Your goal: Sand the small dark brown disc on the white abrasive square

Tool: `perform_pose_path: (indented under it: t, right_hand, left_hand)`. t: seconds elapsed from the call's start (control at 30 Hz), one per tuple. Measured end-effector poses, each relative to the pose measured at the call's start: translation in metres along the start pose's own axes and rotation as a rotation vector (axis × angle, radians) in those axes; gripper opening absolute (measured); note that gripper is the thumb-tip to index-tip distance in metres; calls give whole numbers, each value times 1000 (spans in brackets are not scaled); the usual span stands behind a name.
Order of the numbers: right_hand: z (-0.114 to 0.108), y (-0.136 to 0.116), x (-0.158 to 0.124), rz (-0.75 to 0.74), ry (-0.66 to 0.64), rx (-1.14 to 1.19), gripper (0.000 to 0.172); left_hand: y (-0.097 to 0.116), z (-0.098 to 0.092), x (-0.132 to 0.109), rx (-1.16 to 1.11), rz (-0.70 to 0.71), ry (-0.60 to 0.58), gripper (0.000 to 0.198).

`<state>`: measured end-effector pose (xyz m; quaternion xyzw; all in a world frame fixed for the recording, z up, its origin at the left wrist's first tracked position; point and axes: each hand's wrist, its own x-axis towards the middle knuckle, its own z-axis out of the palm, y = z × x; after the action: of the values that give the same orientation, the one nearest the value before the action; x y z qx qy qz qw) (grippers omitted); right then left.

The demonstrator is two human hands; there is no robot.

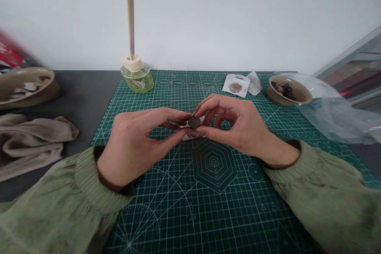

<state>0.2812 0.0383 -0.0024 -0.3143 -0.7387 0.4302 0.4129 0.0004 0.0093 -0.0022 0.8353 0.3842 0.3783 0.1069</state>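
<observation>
Both of my hands meet above the middle of a green cutting mat (214,206). My right hand (235,125) pinches a small dark round disc (194,122) between thumb and forefinger. My left hand (139,139) pinches a small white wrapper (190,134) that lies just under and behind the disc. The fingertips of the two hands touch at the disc. Both arms wear green ribbed sleeves.
A glass diffuser jar (137,75) with a tall stick stands at the mat's far left corner. Opened white wrappers (238,84) lie at the far edge, next to a tan bowl (288,90) of dark pieces. A clear plastic bag (336,113) lies right; another bowl (26,85) and a folded cloth (32,143) left.
</observation>
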Motion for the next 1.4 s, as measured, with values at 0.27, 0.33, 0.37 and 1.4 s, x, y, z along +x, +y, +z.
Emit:
perform_pose_path:
  t: [0.27, 0.33, 0.37, 1.4]
  right_hand:
    - [-5, 2, 1, -190, 13, -343, 16]
    - [-7, 5, 0, -253, -53, -487, 19]
    - [-8, 6, 0, -264, -90, -543, 21]
    - [-9, 4, 2, -47, -248, -720, 16]
  left_hand:
    - [-21, 10, -1, 30, 49, -157, 31]
    - [-24, 11, -2, 48, 67, -186, 33]
    - [-26, 11, -3, 54, 72, -199, 33]
    - [-44, 12, -4, 106, 14, -204, 64]
